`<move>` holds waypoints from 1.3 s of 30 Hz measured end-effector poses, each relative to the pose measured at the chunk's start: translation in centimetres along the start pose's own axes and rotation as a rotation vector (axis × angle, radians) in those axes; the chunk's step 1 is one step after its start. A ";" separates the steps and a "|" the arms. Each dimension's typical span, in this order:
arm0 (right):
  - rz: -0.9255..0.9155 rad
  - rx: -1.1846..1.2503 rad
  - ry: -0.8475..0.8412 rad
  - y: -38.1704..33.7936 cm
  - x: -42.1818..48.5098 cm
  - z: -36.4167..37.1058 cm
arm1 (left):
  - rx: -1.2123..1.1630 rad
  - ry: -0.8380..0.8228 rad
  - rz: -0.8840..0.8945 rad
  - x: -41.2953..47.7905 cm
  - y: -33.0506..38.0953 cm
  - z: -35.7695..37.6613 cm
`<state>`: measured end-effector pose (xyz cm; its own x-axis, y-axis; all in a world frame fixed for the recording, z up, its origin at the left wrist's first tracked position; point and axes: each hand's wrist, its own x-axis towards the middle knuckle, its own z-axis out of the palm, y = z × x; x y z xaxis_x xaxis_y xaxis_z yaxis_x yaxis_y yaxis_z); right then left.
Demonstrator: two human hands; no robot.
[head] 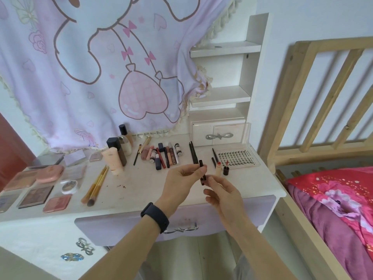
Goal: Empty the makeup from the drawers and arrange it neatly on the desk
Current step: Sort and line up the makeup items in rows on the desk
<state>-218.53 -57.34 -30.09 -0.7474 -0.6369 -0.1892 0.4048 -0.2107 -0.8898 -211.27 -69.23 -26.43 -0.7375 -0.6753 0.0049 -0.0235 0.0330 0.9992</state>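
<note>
My left hand [182,182] and my right hand [222,191] meet above the desk [141,190], both pinching a slim dark tube [202,174]; the left holds its upper end, the right its lower end. A row of lipsticks and pencils [165,154] lies behind my hands. To the right lie two dark pencils [193,152], an open lip tube [218,167] with its dark cap [226,170], and a false-lash tray [237,157]. Bottles [119,148], brushes [96,184] and palettes [36,188] fill the left. The purple desk drawer [175,219] and the small white drawer [219,134] are closed.
A lilac cartoon cloth [101,67] hangs over the back of the desk. White shelves [224,96] rise at the back right. A wooden bed rail [302,118] and a red quilt [333,199] stand right of the desk. A black band sits on my left wrist [155,216].
</note>
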 end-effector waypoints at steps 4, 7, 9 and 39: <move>-0.192 -0.362 0.025 -0.1 -0.2 0.1 | 0.040 0.071 -0.020 0.4 -0.4 -0.6; -0.275 -0.475 0.021 0.0 -0.2 0.6 | 0.063 0.047 -0.037 0.5 -0.6 -0.7; -0.307 -0.496 0.048 0.3 0.0 0.7 | 0.087 0.043 -0.045 0.7 -0.8 -0.9; -0.543 -0.825 0.424 1.1 6.9 -10.9 | 0.555 -0.110 -0.493 16.3 -0.7 5.2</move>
<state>-228.95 -53.83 -36.91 -0.9061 -0.2659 0.3289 -0.3989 0.2789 -0.8735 -226.78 -76.42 -27.23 -0.6160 -0.6310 -0.4716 -0.6841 0.1316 0.7174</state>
